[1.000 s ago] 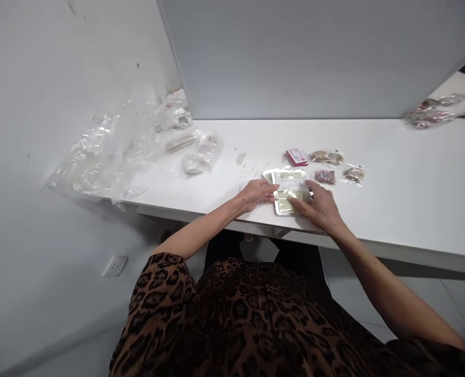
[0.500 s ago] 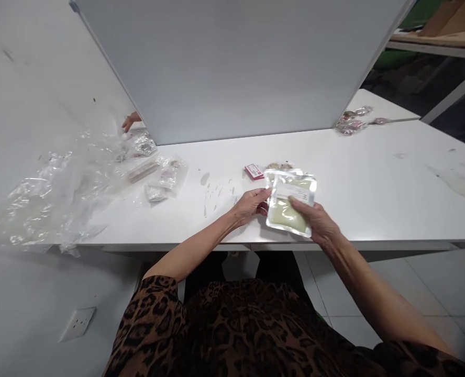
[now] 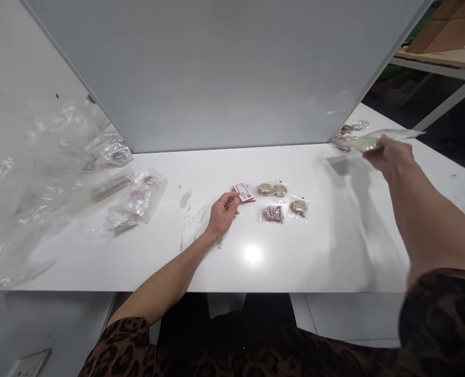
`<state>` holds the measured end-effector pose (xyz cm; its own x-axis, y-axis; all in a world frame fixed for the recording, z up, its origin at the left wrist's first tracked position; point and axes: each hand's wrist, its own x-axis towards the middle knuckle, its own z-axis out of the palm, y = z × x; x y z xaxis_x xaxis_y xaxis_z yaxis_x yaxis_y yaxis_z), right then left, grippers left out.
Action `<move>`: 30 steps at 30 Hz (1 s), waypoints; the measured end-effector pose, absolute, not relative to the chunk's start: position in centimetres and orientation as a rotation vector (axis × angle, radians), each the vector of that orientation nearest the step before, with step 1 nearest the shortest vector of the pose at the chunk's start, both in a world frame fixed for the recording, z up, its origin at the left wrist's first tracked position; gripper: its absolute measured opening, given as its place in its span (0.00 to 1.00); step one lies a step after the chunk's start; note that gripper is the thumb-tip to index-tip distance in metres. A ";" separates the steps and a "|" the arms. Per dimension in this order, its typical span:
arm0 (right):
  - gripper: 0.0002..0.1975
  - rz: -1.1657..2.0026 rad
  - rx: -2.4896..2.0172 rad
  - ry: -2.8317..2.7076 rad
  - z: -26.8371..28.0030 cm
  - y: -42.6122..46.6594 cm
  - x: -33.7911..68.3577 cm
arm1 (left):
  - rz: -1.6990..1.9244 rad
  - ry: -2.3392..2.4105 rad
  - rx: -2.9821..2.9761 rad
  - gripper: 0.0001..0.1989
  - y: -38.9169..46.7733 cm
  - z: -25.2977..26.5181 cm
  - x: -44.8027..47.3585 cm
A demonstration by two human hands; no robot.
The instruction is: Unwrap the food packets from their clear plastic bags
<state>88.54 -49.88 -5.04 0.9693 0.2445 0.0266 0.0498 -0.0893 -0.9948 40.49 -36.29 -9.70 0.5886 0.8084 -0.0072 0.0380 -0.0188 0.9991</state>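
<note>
The pale green pouch (image 3: 369, 141) is up off the table, held out flat at the far right, its edge blurred. The right hand (image 3: 389, 156) has it pinched at the near end, fingers closed on it, arm stretched well out over the table (image 3: 327, 262). Just beyond the pouch lies a small heap of clear packets (image 3: 348, 131) at the foot of the grey divider panel (image 3: 224, 73).

Over at the middle, the left hand (image 3: 222, 213) rests on the table, fingers curled, fingertips touching the small red-and-white card packet (image 3: 244, 192) without any clear grip on it. Just right of that packet sit four little clear bags: two brownish ones side by side (image 3: 272, 189), a purplish one (image 3: 272, 213) in front of them, and another brownish one (image 3: 298, 207) beside it. All four lie flat, close together but apart from the hand.

The two hands are well apart. On the left end of the table lies a sprawl of crumpled clear plastic bags (image 3: 59, 173), a few with small items inside (image 3: 138, 196). A leopard-print sleeve (image 3: 444, 314) covers the right upper arm.
</note>
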 end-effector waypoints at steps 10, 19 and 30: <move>0.24 0.362 -1.875 -0.432 -9.7 -49.2 80.3 | 0.704 0.832 2.143 0.15 -36.4 -10.2 40.3; 0.45 0.339 -2.034 -1.441 -11.8 -53.1 63.3 | 0.325 0.934 2.465 0.40 -37.7 -9.7 40.3; 0.23 0.160 -1.880 -1.456 -11.4 -52.9 60.8 | 0.447 0.895 2.540 0.31 -37.0 -11.0 40.7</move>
